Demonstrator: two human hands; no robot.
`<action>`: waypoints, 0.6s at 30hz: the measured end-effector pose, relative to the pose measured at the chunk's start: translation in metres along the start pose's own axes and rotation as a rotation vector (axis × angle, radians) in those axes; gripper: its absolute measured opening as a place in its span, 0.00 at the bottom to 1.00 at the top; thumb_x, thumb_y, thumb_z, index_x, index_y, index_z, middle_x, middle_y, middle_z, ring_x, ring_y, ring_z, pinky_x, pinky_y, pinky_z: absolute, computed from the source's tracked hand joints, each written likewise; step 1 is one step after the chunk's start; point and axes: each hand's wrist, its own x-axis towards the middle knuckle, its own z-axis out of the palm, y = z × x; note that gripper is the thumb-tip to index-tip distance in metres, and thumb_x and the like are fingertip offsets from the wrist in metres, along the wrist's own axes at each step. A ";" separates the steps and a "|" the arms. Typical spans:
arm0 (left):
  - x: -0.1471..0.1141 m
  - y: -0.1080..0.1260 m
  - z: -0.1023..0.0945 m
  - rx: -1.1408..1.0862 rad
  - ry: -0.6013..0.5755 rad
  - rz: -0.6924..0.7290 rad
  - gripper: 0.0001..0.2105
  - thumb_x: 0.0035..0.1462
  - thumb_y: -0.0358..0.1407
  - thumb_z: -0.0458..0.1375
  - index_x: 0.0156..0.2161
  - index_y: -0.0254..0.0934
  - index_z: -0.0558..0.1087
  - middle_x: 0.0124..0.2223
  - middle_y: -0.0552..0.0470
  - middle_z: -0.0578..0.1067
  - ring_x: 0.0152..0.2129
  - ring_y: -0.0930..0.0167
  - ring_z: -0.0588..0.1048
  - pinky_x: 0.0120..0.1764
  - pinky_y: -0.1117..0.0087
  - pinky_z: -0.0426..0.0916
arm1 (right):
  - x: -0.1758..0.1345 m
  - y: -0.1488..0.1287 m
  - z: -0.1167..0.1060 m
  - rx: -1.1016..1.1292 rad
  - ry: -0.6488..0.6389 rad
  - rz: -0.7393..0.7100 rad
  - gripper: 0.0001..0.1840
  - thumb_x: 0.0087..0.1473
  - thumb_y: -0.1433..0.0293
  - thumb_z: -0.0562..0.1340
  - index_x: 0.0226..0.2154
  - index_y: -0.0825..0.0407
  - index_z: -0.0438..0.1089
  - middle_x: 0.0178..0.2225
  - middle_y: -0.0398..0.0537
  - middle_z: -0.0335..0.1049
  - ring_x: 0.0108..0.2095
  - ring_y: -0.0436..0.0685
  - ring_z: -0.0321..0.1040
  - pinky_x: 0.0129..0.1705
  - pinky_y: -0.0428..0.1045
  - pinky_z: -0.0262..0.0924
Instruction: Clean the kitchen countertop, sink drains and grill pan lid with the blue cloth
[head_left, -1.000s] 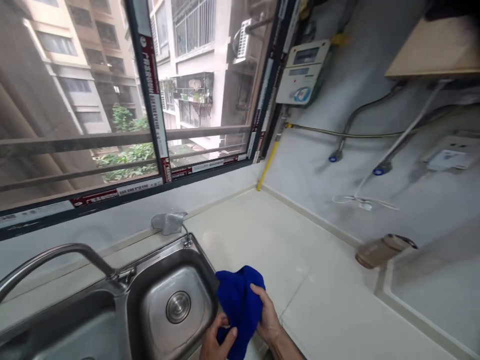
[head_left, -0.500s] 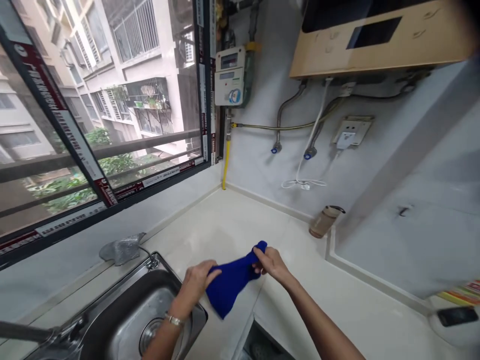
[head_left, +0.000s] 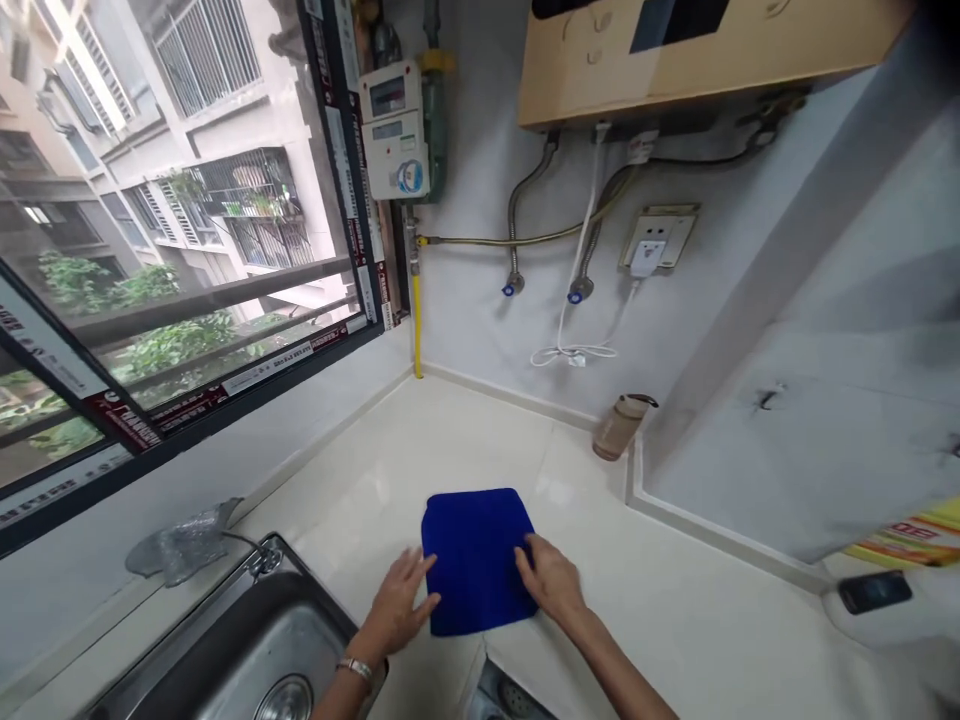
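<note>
A blue cloth (head_left: 480,560) lies spread out in a rough square on the pale countertop (head_left: 592,520). At its left edge is my left hand (head_left: 399,603), fingers apart, with a metal band on the wrist. My right hand (head_left: 553,580) rests at the cloth's right edge, thumb and fingers spread over the border. Neither hand grips the cloth. Whether the fingertips press on it or only hover is hard to tell.
A steel sink (head_left: 255,640) is at the lower left, with a plastic-wrapped item (head_left: 184,545) behind it. A brown bottle (head_left: 622,428) stands by the back wall. At bottom centre is a counter cutout (head_left: 499,695). A dark phone-like device (head_left: 874,592) lies at the right.
The cloth, bunched and held up between both hands before, now lies flat on the counter. Both hands have let go of it and opened. The view has shifted to the right.
</note>
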 end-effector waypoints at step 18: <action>0.027 -0.033 0.027 0.187 0.436 -0.685 0.37 0.62 0.57 0.31 0.67 0.38 0.56 0.70 0.36 0.51 0.66 0.40 0.46 0.63 0.35 0.39 | -0.077 0.127 -0.023 -0.592 0.097 -0.070 0.32 0.64 0.59 0.51 0.69 0.42 0.46 0.71 0.45 0.35 0.70 0.72 0.29 0.66 0.76 0.27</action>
